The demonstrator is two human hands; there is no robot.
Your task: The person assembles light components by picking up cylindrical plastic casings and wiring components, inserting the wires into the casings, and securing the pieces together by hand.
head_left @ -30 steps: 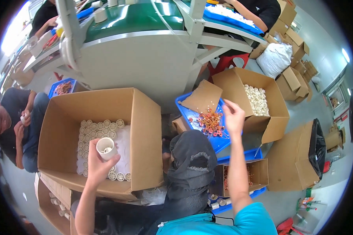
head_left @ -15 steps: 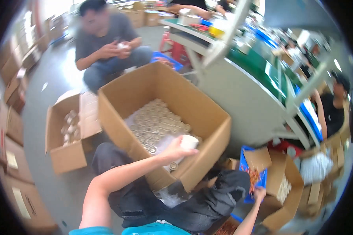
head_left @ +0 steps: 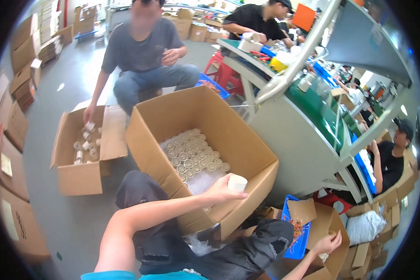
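Note:
My left hand point(head_left: 219, 190) is closed around a white cylindrical part point(head_left: 237, 183), held above the near side of the large cardboard box point(head_left: 254, 190). Inside that box, round white parts point(head_left: 196, 151) stand packed side by side, next to clear plastic film. At the right, my right hand point(head_left: 328, 243) hovers over the opening of a smaller cardboard box point(head_left: 343, 233). Its fingers are pinched together; what they hold, if anything, is too small to make out. Beside it is a blue tray point(head_left: 299, 247) with small red-orange pieces point(head_left: 296, 231).
Across from me a squatting person point(head_left: 144, 60) reaches into an open carton point(head_left: 81, 179) of loose white cylinders. A workbench with a green top point(head_left: 308, 105) and slanted frame stands at the right. Stacked cartons point(head_left: 14, 172) line the left; other people work behind.
My right hand has gone from the blue tray to above the smaller box at the right. My left hand still holds the white part. The person opposite has lowered one hand into the carton.

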